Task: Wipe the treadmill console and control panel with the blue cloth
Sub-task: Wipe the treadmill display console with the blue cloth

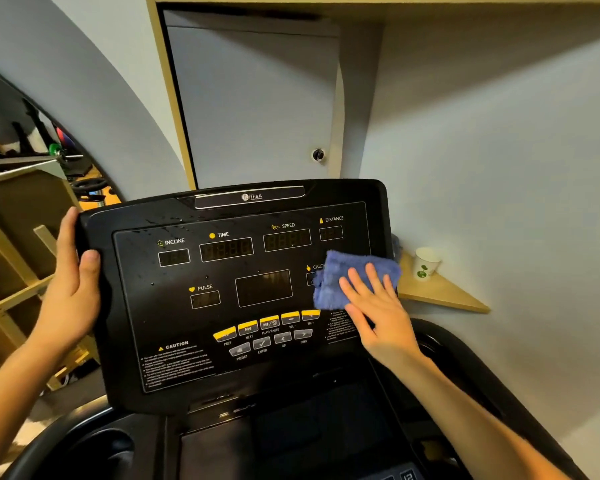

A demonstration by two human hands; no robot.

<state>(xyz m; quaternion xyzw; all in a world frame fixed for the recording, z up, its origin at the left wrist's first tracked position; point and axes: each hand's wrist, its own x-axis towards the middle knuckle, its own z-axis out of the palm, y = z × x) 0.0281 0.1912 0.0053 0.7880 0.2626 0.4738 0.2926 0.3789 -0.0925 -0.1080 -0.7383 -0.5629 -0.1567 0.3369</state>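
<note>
The black treadmill console (174,306) fills the middle of the view, with dark displays labelled incline, time, speed, distance and pulse, and yellow and grey buttons (267,329) along its lower part. Small droplets speckle its upper left area. A folded blue cloth (343,271) lies flat on the right side of the panel, over the calories display. My right hand (374,306) presses on the cloth with straight, spread fingers. My left hand (71,282) grips the console's left edge, thumb on the front face.
A paper cup (426,263) stands on a small wooden corner shelf (440,292) just right of the console. A grey cabinet door with a knob (318,154) is behind it. Wooden shelving (18,258) stands at the left. Dark trays and cup holders (111,452) lie below the console.
</note>
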